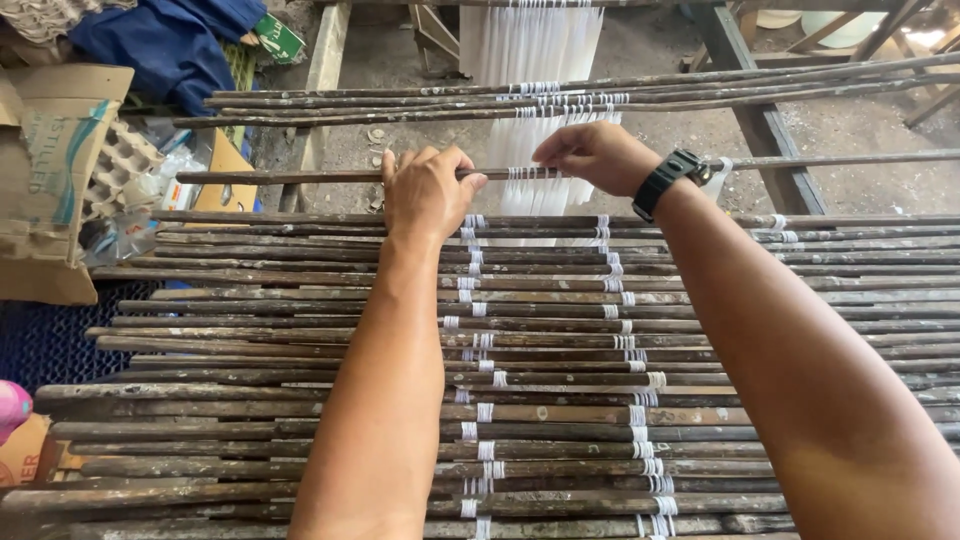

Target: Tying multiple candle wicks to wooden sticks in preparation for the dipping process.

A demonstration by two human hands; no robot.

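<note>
Nearest the camera, a rack of dark, weathered bamboo rods [300, 440] is lying in close horizontal rows, each one rough and knotted, with white string loops [640, 415] running across them in two loose columns. At the lower left edge a pink object [12, 405] is peeking in above an orange box corner [25, 455], beside a dark blue mesh mat [50, 335]. Two bare forearms are reaching over the rods. The left hand [425, 192] is closing its fingers around a single thin rod [330, 176] held just beyond the stack, clamped on it, while the right hand [595, 155] (a black wristwatch [665, 180] is sitting on that wrist) is pinching the white threads [530, 172] wound round the same rod, thumb and fingertips together on them. On the left a torn brown cardboard box [55, 160] with teal printing is leaning against a grey egg tray [120, 165]. Farther off, more rods [400, 105] are spanning open air over a dusty concrete floor [680, 45], leaving a gap on either side of the held rod. White thread strands [530, 45] are hanging down at the back, near a blue cloth [170, 45] and a small green packet [278, 38]
</note>
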